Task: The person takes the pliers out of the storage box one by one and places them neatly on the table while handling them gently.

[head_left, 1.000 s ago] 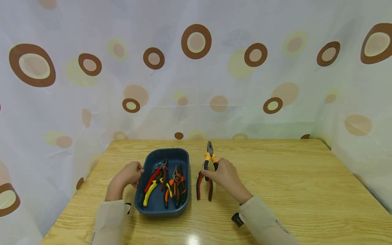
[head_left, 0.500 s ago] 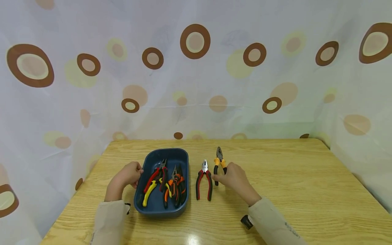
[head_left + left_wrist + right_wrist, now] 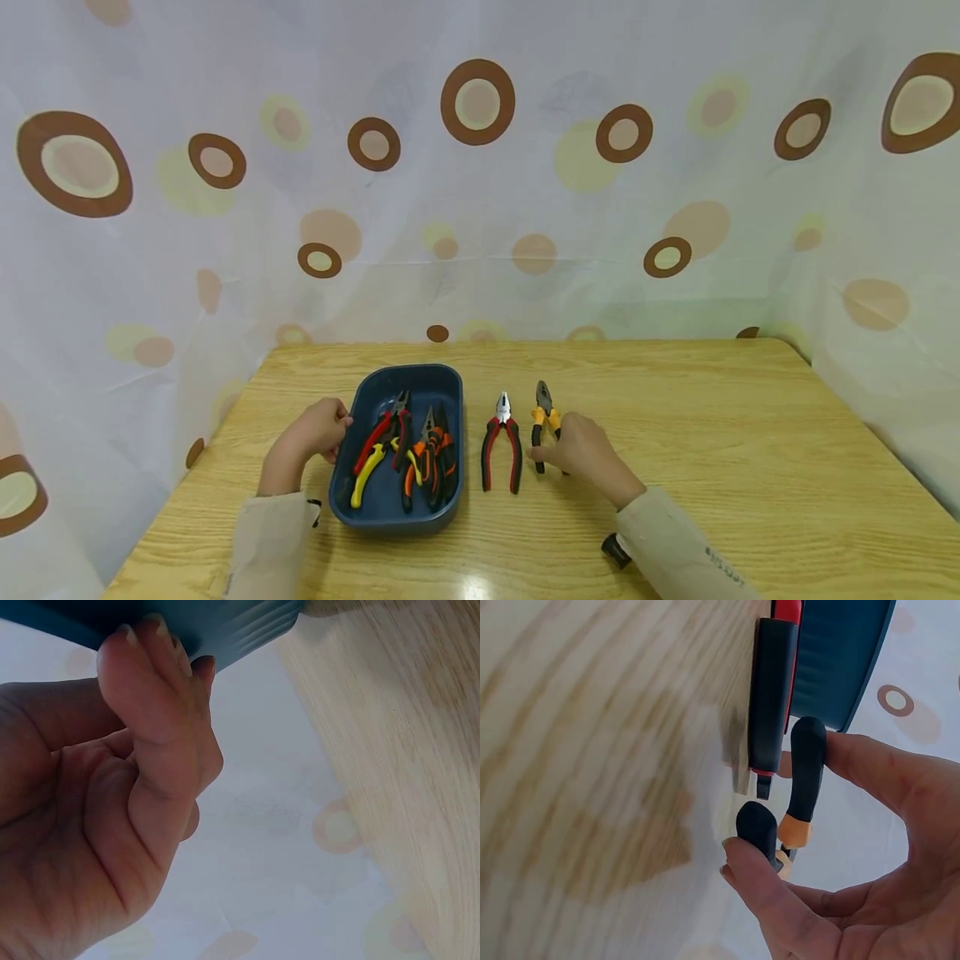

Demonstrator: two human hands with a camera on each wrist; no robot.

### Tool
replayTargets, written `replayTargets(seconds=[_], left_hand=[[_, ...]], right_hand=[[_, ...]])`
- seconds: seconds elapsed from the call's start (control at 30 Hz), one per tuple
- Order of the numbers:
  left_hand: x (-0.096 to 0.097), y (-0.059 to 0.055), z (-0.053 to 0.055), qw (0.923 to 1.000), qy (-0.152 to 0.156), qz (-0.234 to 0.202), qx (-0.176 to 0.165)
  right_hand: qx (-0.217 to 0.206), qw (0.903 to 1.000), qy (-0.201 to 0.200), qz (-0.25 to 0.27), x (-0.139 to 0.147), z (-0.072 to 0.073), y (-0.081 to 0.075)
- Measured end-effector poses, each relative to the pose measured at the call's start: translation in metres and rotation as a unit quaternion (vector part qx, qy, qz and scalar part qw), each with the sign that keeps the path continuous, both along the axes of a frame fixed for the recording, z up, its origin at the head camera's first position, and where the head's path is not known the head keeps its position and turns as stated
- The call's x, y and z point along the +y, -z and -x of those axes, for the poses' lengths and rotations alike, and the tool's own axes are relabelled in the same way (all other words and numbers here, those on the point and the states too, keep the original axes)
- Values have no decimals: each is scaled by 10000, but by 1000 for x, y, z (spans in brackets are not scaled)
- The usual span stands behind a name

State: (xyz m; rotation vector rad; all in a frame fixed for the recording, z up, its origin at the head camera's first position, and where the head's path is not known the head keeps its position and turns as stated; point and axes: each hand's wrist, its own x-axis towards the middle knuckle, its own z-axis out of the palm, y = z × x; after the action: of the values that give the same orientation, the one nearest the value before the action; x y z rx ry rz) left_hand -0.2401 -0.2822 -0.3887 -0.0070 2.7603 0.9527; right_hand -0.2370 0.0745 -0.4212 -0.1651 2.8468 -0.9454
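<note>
My right hand point(image 3: 588, 454) holds combination pliers point(image 3: 543, 403) with yellow-and-black handles, thumb on one handle and fingers on the other, as the right wrist view shows. Their dark jaws point away from me. Just left of them, red-and-black pliers point(image 3: 502, 408) lie on the table with handles spread. With curled fingers, my left hand point(image 3: 321, 427) grips the left rim of a dark blue plastic bin point(image 3: 396, 525). In the left wrist view the fingertips point(image 3: 154, 630) touch the bin wall. Inside the bin lie several pliers, among them red-handled ones point(image 3: 372, 442) and orange-and-black ones point(image 3: 429, 467).
A yellow handle point(image 3: 366, 477) shows among the tools in the bin. The light wood table point(image 3: 712, 433) extends to the right, and its far edge meets a white curtain point(image 3: 480, 208) with brown and yellow circles.
My right hand has moved right and toward me with the yellow-and-black pliers, from above the red-and-black pliers to beside them. The left hand stays on the bin.
</note>
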Motion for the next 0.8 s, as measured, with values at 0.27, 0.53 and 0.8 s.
replayTargets(seconds=[0.27, 0.53, 0.8], left_hand=[[-1, 1, 0, 9999, 64, 18, 78], [-2, 2, 0, 10000, 9, -13, 44], [-4, 1, -1, 10000, -21, 44, -4]], right_hand=[[40, 9998, -81, -172, 0, 0, 5], [-108, 9994, -56, -328, -4, -2, 4], [70, 9976, -272, -628, -12, -5, 3]])
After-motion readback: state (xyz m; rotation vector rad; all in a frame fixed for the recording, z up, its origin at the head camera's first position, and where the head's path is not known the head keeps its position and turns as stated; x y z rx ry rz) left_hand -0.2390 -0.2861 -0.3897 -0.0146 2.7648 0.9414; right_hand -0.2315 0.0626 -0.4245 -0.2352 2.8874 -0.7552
